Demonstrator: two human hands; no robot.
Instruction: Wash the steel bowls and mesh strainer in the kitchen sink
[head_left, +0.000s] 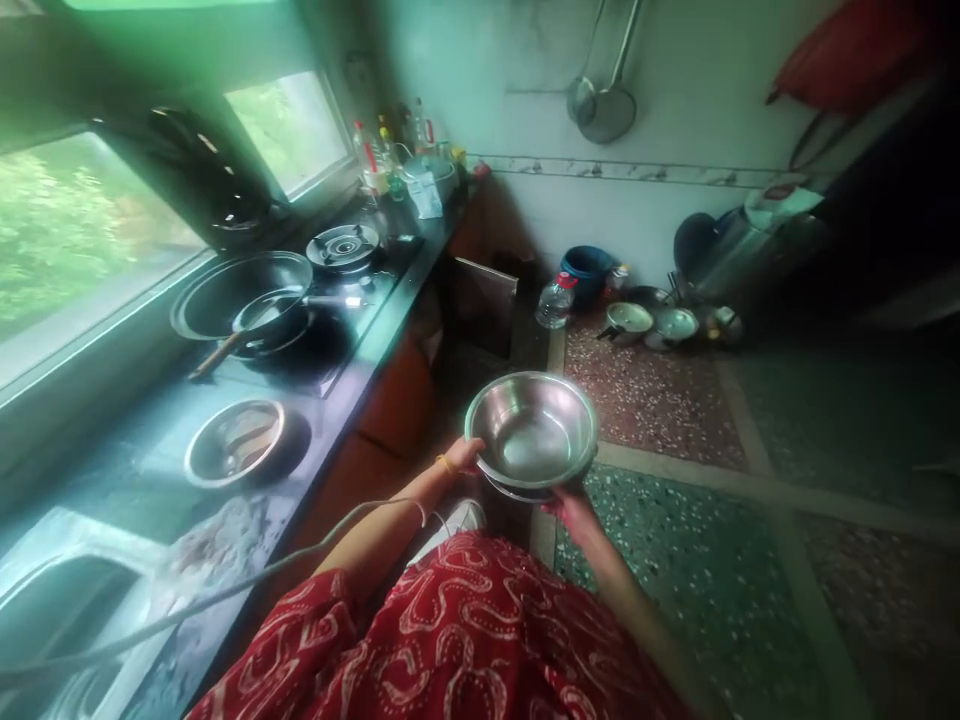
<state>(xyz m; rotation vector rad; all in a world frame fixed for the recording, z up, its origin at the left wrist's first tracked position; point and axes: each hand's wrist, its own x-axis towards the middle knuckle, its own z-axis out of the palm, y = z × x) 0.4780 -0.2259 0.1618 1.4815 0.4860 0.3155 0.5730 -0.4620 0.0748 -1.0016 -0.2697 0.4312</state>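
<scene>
A shiny steel bowl (534, 430) is held out in front of my body, over the floor beside the counter. My left hand (466, 457) is closed on its left side, with the thumb at the rim. From below right, my right hand (568, 508) grips it, its fingers partly hidden under the metal. Beneath the bowl a second metal rim (517, 492) shows, perhaps another vessel stacked under it. No contents are visible in the upper bowl.
Left, the counter (367, 375) carries a wok (262, 275), a smaller pan (270, 315), a gas burner (343, 246), a metal bowl (236, 445) and a sink (67, 610). A plastic bottle (556, 302), blue bucket (585, 265) and pots (628, 320) stand on the floor ahead. A cable (292, 560) crosses my left arm.
</scene>
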